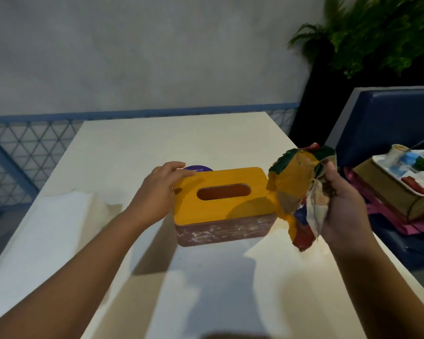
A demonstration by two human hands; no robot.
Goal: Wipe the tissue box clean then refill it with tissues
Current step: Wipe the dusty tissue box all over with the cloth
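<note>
Directly under the left hand point(157, 192) stands the tissue box point(224, 228), upright on the white table point(181, 138). It has a yellow lid point(206, 211) with an oval slot point(223, 191) and a brown body smeared with white marks. That hand rests on the lid's left end, fingers close together and fairly straight, reaching over the far left corner. Just past its fingertips, behind the box, a purple round sticker point(198, 168) shows. To the outer side of the left forearm lies a white stack of tissues point(59, 216).

The right hand point(340, 206) hangs just beside the box's right end, above the table, its fingers curled round a crumpled many-coloured cloth point(296, 184). The cloth's folds hang close to the lid's right corner; whether they touch it I cannot tell.

Beyond the right hand, a blue bench point(389, 118) holds a cardboard box point(389, 194). A tray point(382, 159) with a cup point(398, 152) sits on top of that box. A green plant point(377, 33) rises behind.
</note>
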